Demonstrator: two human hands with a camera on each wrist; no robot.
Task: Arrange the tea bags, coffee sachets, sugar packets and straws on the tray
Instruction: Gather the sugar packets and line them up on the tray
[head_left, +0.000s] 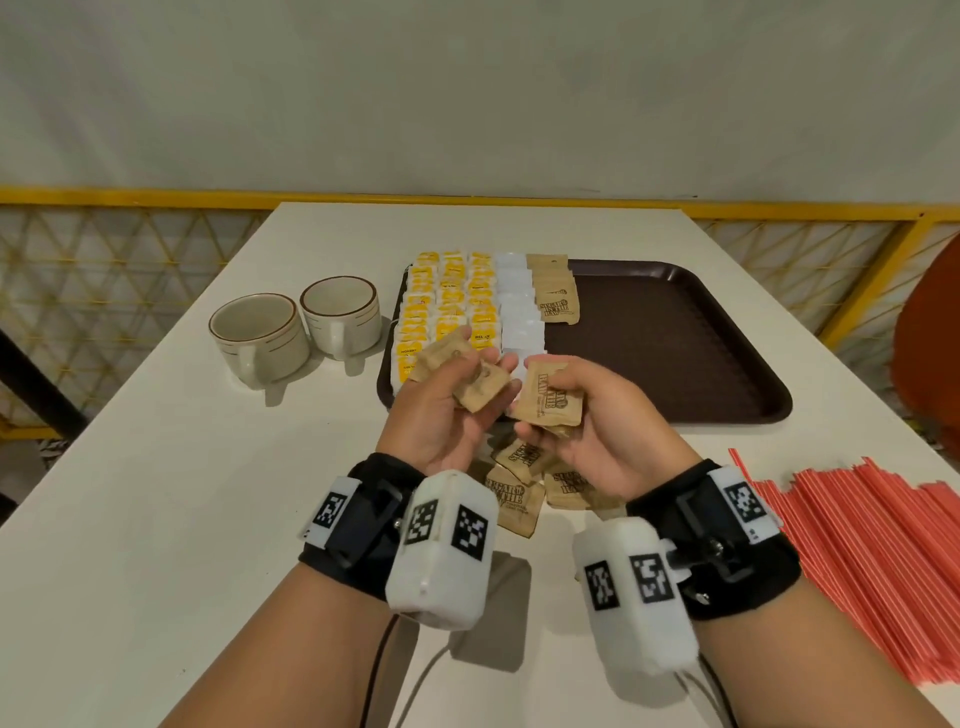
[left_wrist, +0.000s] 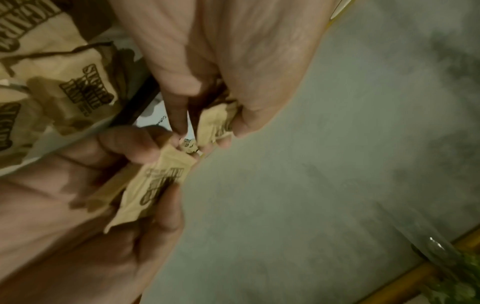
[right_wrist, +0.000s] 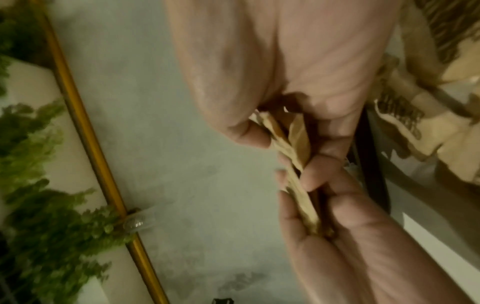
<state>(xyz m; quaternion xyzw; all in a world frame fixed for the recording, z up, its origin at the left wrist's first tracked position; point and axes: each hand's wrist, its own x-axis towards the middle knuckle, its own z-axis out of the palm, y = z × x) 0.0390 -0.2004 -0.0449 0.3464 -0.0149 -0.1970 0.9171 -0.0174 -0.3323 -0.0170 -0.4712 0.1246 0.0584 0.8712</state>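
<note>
My left hand (head_left: 483, 376) holds a few brown sugar packets (head_left: 480, 388) just above the tray's near left corner. Close beside it, my right hand (head_left: 545, 410) grips more brown sugar packets (head_left: 551, 399); the left wrist view shows one (left_wrist: 153, 191) in its fingers. The dark brown tray (head_left: 675, 338) carries rows of yellow tea bags (head_left: 447, 296), a column of white packets (head_left: 514, 301) and a column of brown sugar packets (head_left: 555, 296). Loose sugar packets (head_left: 519, 488) lie on the table under my hands. Red straws (head_left: 857, 545) lie in a heap at the right.
Two empty cups (head_left: 260, 332) (head_left: 340, 312) stand left of the tray. The tray's right half is bare. An orange chair (head_left: 930, 353) stands past the table's right edge, and a yellow railing (head_left: 156, 197) runs behind the table.
</note>
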